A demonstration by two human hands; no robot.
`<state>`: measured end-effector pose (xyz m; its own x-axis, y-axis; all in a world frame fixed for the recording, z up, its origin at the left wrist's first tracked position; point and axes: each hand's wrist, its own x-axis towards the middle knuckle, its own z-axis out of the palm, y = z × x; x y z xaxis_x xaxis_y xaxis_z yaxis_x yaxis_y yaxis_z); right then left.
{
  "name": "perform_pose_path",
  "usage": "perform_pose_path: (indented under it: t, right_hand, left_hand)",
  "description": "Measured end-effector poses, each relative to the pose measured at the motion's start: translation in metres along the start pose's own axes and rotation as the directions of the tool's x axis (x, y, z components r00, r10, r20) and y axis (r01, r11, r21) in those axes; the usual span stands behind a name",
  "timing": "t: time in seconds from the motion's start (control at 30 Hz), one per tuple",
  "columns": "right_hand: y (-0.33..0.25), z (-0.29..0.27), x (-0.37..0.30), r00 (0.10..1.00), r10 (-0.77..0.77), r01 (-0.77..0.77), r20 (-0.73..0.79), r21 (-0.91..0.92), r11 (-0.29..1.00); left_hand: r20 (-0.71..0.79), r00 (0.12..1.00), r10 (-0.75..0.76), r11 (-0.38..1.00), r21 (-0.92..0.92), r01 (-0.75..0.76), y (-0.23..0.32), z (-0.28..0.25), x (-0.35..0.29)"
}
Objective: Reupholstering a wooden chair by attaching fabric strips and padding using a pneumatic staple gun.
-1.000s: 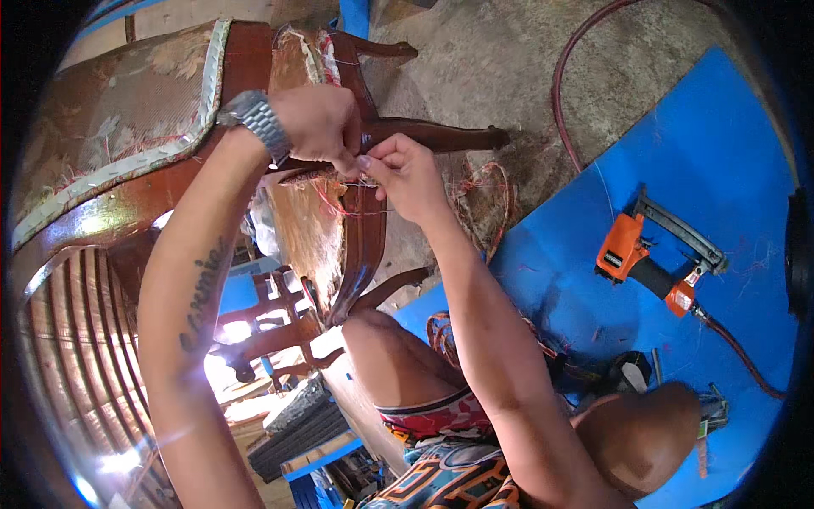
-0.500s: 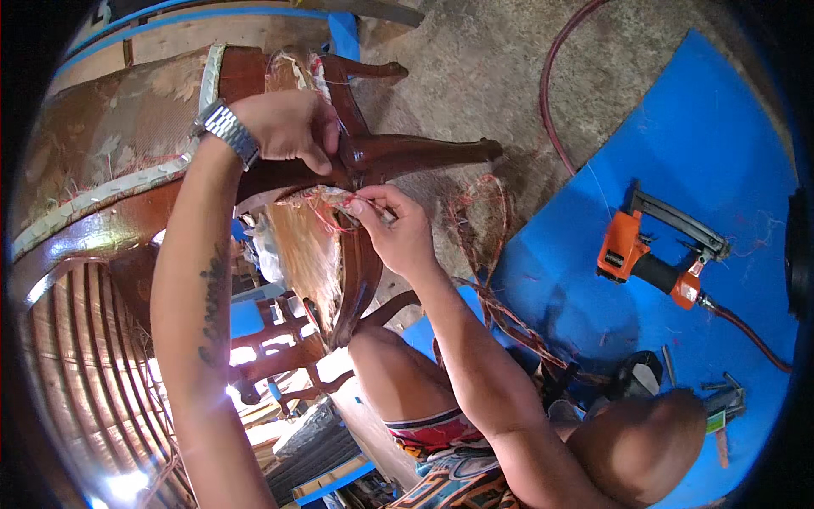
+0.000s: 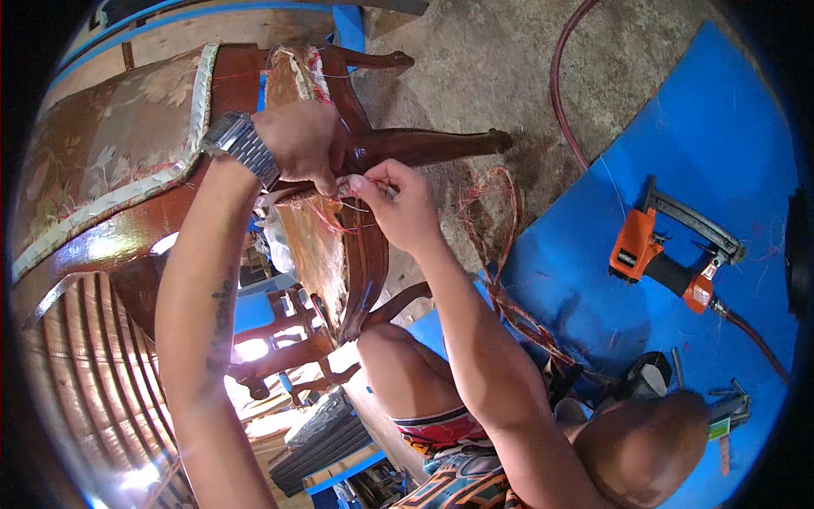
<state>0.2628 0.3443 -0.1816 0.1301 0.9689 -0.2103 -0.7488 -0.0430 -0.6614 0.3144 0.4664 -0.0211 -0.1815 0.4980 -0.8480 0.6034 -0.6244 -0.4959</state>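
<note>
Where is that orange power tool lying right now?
The orange power tool lies on the blue mat at the right of the head view, apart from both hands, with a reddish hose running from its end.

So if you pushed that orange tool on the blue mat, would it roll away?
Probably not. The orange tool lies flat on its side on the blue mat, and its blocky body looks unlikely to roll. It seems heavy for its size. The hose at its end would likely tug it back.

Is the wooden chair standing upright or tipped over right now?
Tipped over. The wooden chair lies on its side, its legs pointing sideways over the concrete floor, while the left hand and right hand work at its seat edge.
</note>
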Motion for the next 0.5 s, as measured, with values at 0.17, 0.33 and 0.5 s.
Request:
perform_pose_path:
  t: [0.17, 0.33, 0.5]
  right_hand:
    - [-0.019, -0.013, 0.009, 0.939, -0.342, 0.334, -0.03, -0.153, 0.93]
    - [-0.021, -0.003, 0.008, 0.956, -0.285, 0.292, 0.065, -0.175, 0.94]
    - [-0.008, 0.013, 0.003, 0.959, -0.278, 0.258, -0.059, -0.233, 0.938]
  left_hand:
    - [0.07, 0.998, 0.004, 1.0, 0.018, -0.005, 0.0, -0.004, -0.001]
    - [0.066, 0.998, 0.014, 0.999, 0.051, -0.017, -0.001, -0.003, -0.002]
    - [0.038, 0.999, 0.001, 0.998, 0.055, -0.003, 0.004, -0.003, 0.002]
